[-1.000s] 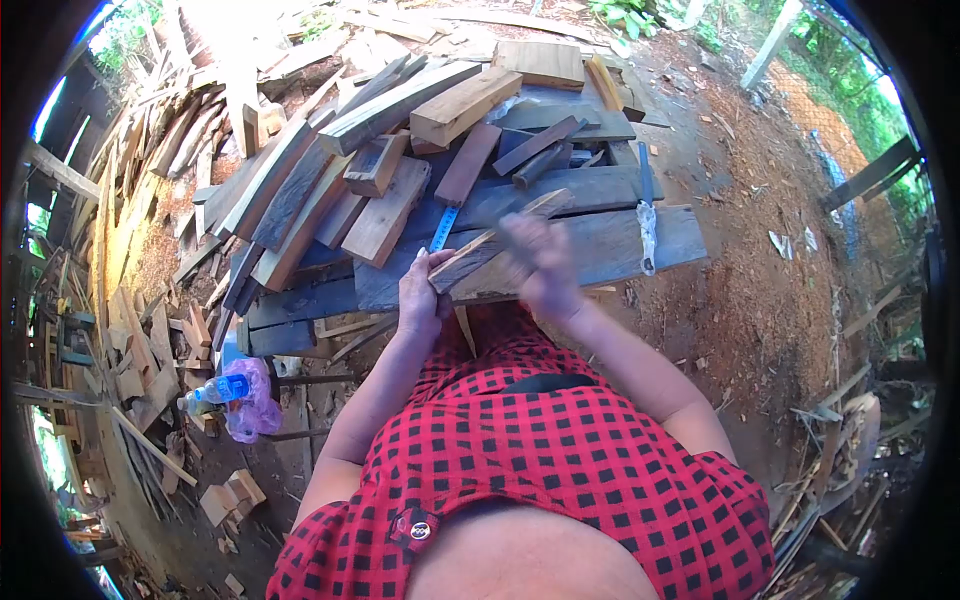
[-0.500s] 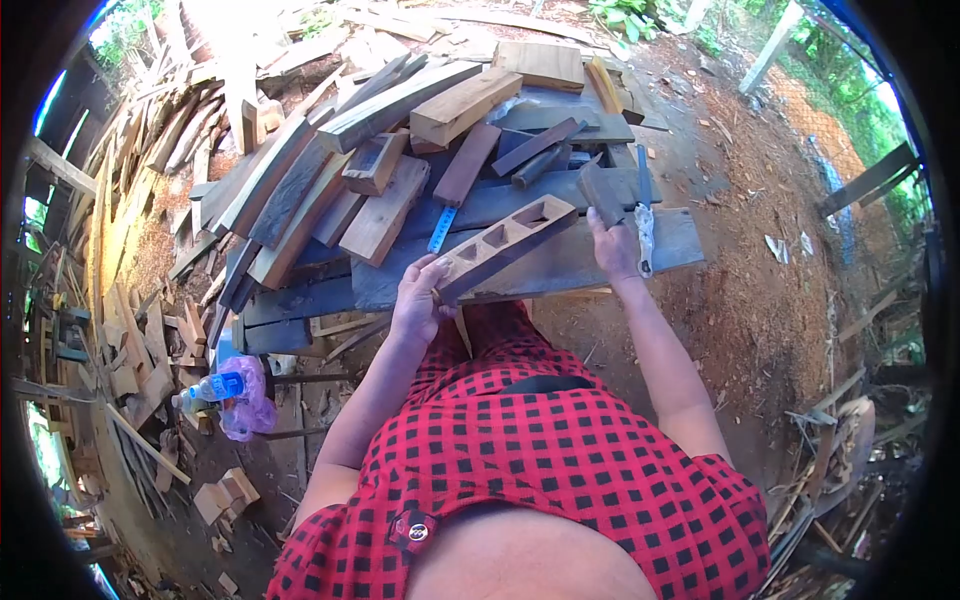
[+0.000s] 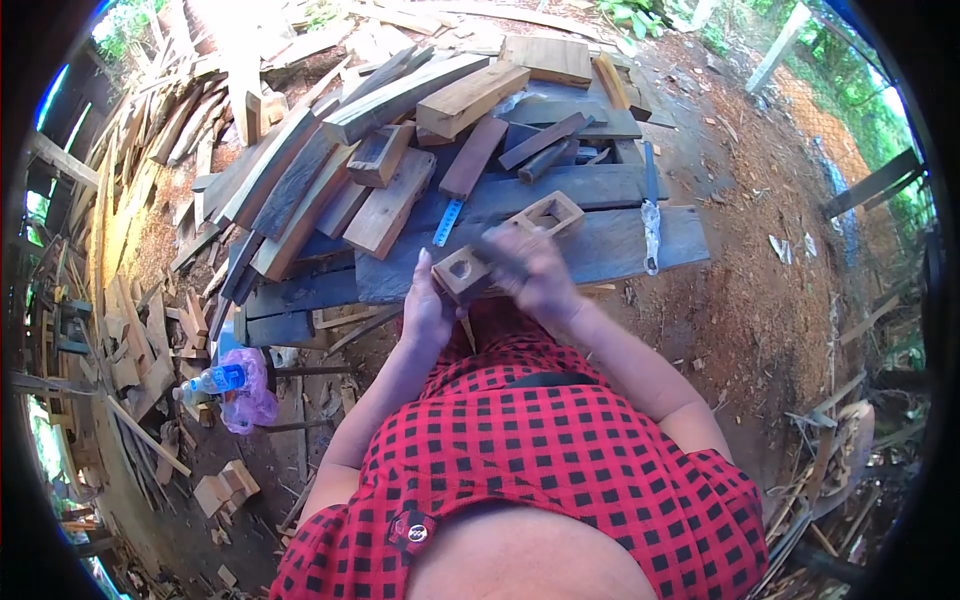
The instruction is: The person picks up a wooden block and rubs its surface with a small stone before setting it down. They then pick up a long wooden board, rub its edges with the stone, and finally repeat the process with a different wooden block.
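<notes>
My left hand (image 3: 428, 312) grips the near end of a long wooden block (image 3: 462, 284) that has square recesses cut into its top face. The block lies slanted over the front of the plank bench, its far end pointing up and right. Across its middle is my right hand (image 3: 545, 278), blurred by motion and closed around a small dark wooden piece (image 3: 503, 260). The hand and the piece hide the middle of the block. Just beyond, a blue measuring strip (image 3: 448, 222) sticks out from under a reddish-brown wood block (image 3: 474, 158).
Stacked timber offcuts (image 3: 385, 200) cover the left and back of the plank bench (image 3: 610, 245). A narrow tool with a white-wrapped handle (image 3: 651, 238) lies at its right. A water bottle (image 3: 222, 378) and pink plastic bag (image 3: 250, 395) are at lower left. Wood scraps litter the ground.
My right hand has moved left with the dark wooden piece, from beside the long block to over its middle. The left hand keeps its hold on the near end.
</notes>
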A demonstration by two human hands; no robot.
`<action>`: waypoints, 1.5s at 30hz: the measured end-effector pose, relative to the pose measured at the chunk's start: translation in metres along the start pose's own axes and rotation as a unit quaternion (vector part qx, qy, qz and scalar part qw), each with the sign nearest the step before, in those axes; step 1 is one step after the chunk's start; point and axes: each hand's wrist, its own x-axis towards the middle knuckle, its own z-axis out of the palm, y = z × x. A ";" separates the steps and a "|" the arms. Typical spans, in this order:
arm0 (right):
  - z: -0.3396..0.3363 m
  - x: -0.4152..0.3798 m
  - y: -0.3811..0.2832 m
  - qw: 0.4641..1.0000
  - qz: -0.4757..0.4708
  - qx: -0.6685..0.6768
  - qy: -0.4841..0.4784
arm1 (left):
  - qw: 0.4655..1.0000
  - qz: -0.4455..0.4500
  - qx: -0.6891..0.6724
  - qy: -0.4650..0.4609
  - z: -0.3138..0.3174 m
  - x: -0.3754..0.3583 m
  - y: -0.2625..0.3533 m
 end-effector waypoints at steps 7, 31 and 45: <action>-0.008 -0.028 0.127 0.927 0.333 -0.162 0.061 | 0.995 0.010 0.093 -0.034 -0.001 -0.011 0.004; -0.033 -0.015 0.077 0.959 0.246 0.116 0.077 | 0.919 0.245 0.278 -0.137 0.007 -0.014 0.011; -0.044 -0.094 0.109 0.961 0.200 -0.184 0.046 | 0.994 -0.087 0.029 -0.054 0.096 0.032 0.028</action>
